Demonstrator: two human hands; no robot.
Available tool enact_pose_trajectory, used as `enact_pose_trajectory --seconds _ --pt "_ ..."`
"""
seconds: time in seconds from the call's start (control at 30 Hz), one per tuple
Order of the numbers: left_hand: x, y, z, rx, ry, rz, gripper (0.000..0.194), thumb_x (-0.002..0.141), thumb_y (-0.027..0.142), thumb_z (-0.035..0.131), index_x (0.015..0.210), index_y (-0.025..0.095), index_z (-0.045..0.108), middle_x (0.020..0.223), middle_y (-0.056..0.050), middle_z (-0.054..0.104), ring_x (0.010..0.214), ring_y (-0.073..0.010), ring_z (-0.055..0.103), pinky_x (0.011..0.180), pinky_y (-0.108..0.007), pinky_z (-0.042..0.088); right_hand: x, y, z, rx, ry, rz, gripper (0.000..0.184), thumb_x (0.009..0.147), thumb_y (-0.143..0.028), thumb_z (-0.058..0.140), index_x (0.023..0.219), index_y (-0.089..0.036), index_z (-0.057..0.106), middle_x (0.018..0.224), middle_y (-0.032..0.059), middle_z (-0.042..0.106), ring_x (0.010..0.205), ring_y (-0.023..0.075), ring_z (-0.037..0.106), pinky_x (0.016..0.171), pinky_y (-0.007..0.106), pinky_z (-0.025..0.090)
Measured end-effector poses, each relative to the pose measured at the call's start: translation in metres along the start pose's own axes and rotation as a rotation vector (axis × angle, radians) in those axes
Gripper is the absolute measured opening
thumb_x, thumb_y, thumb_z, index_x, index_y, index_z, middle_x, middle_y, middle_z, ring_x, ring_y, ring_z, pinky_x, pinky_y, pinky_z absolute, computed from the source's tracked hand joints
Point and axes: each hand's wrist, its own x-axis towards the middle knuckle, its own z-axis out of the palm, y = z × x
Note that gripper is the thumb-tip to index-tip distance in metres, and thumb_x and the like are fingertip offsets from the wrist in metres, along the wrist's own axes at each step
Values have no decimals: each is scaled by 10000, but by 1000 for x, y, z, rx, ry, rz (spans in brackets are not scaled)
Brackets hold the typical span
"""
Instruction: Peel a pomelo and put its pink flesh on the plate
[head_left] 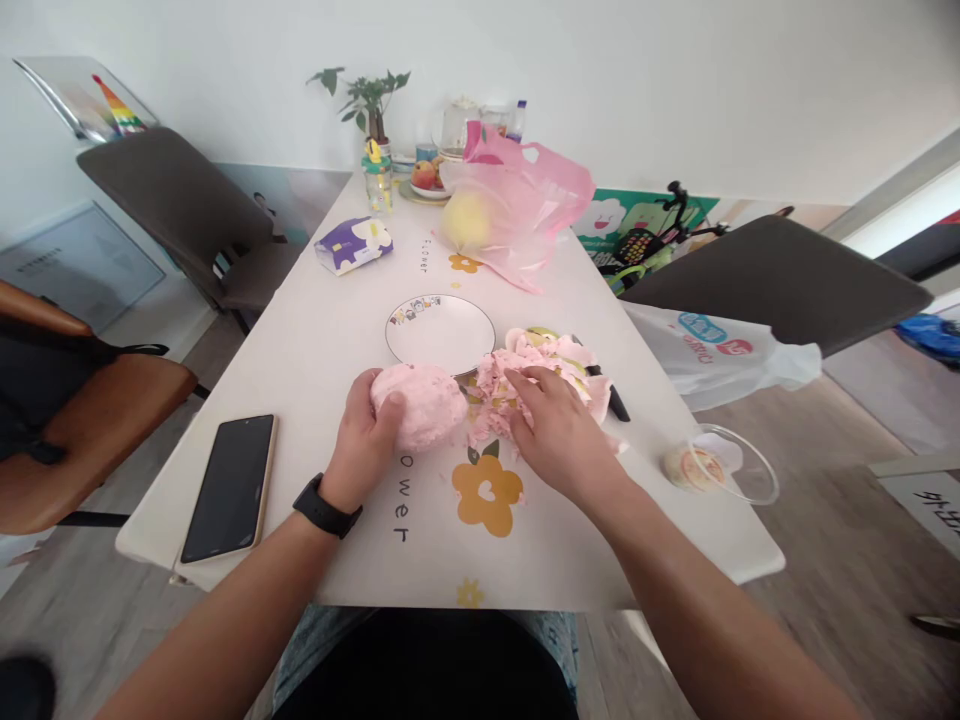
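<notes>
A peeled pomelo [420, 408], still wrapped in pale pink pith, is gripped by my left hand [364, 425], thumb on top and fingers around its left side. Beside it, my right hand [559, 425] reaches over a heap of pink pomelo peel [499, 378]; its thumb and forefinger are apart and its fingertips touch the scraps. Some pieces show a yellow-green outer skin. A knife with a black handle [619, 403] lies partly under the heap. Just behind the pomelo stands a white plate [442, 335] with cartoon figures near its rim.
A phone [230, 487] lies at the left. Farther back are a purple tissue pack [354, 246], a pink plastic bag [532, 205] with a yellow round fruit, a cup [377, 183] and a fruit plate [427, 195]. A clear plastic tub [720, 465] sits at the right edge.
</notes>
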Motion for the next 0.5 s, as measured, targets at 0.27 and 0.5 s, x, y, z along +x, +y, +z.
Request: enact_pose_trajectory --seconds 0.27,0.5 --pt "1 -7 -6 -67 -14 -29 481 968 537 479 1311 208 558 1338 -130 650 1236 -329 596 1067 -519 463 2 -41 14 420 -183 -3 229 952 -297 665 1172 -236 653 1146 80 649 912 206 650 834 397 564" --pt "1 -9 -6 -64 -19 -75 631 908 662 546 1353 215 532 1363 -151 639 1236 -358 601 1055 -557 475 9 -38 11 336 -271 -131 136 990 -253 635 1122 -225 617 1059 60 633 927 211 615 831 378 485"
